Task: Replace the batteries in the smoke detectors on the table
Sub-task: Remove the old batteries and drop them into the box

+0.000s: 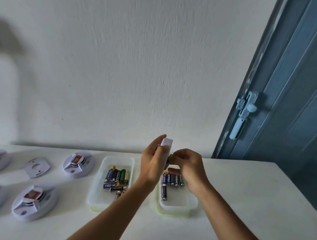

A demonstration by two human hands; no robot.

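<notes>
Left hand: the left hand point(151, 164) holds a white smoke detector point(166, 148) on its edge above the surface, fingers closed around its rim. I think it is turned this way so that the battery side faces the other hand.
Right hand: the right hand point(187, 167) pinches a small dark thing point(170, 157) against the detector; it looks like a battery, but it is too hidden to be sure. Whether it goes in or comes out, I cannot tell.
Right tray: a clear tray point(191, 204) lies just under the hands, with a row of batteries point(174, 180) at its far end and one more lying apart. Probably the hands work over it so that a dropped battery falls inside.
Left tray: a second tray point(94, 190) stands just beside the left forearm and holds a loose pile of batteries point(117, 178). Which tray has the new ones, I cannot tell.
Other detectors: two whole detectors point(78, 164) point(33, 203) rest on the white surface point(242, 200) at the left, and two more are cut by the picture edge.
Loose plate: a flat back plate point(36, 167) lies between them, likely from the held detector.
In the way: the left forearm crosses over the near corner of the left tray, so a reach there needs care.
</notes>
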